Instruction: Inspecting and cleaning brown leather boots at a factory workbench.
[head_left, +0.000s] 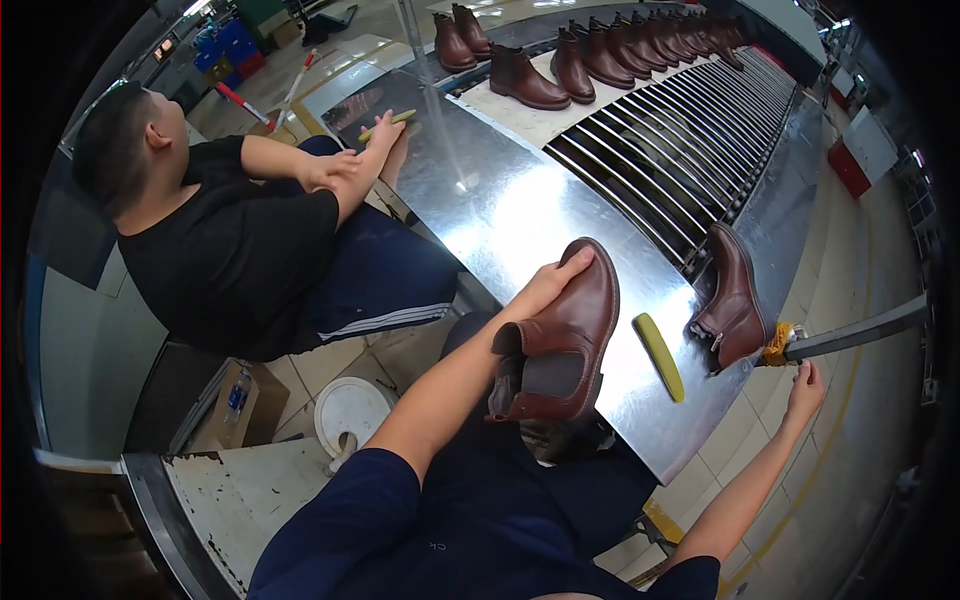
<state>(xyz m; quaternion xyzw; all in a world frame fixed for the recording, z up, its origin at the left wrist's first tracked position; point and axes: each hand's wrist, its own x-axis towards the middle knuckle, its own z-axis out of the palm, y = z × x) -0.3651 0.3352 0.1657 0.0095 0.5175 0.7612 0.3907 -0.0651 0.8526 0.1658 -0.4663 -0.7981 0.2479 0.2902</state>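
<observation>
Left hand (545, 285), fingers clasped round brown boot (560, 345) at frame centre; right hand (805, 385), fingers loosely curled, holding nothing, below second boot (735, 300) overhanging counter (500, 210) edge — nudge could topple it.

A shiny metal workbench (520, 215) carries a yellow stick (660, 356). Its slatted conveyor (680, 140) holds brown ankle boots (600, 55).

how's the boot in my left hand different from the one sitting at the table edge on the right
The held boot is gripped by the left hand and lifted off the metal table; the edge boot rests on the table, untouched. The held boot shows its grey elastic side panel; on the edge boot no panel can be made out. The right hand is nearest the edge boot, below it, not holding it. Both are brown leather ankle boots.
</observation>
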